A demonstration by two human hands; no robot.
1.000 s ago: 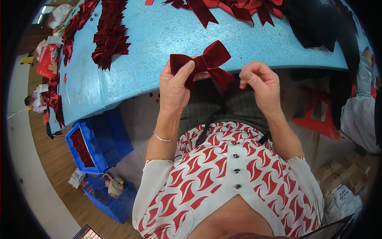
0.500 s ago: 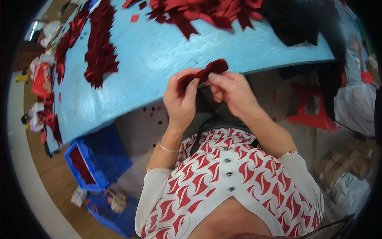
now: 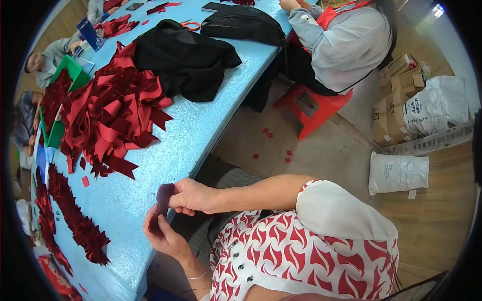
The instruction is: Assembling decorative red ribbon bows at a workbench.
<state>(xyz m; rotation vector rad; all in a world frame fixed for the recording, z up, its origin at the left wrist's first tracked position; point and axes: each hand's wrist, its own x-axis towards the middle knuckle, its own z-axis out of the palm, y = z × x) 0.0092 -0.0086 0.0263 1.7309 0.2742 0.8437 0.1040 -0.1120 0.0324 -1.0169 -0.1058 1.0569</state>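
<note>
A dark red ribbon piece is bent into a curve between my two hands, at the near edge of the blue table. My left hand pinches its lower end, thumb on top. Its upper part is gripped by my right hand, whose fingertips are partly hidden behind it. Beyond my hands lies a large heap of red ribbon pieces with notched ends. To the left, a long row of gathered dark red ribbons stretches along the table.
A black cloth lies past the heap, with a black bag and orange-handled scissors behind. A green bin holds ribbons. Another person sits on a red stool; boxes and a white sack stand right.
The view has swung to the right, bringing the seated person, stool and boxes into sight. Both hands still hold the ribbon piece, which now hangs more upright.
</note>
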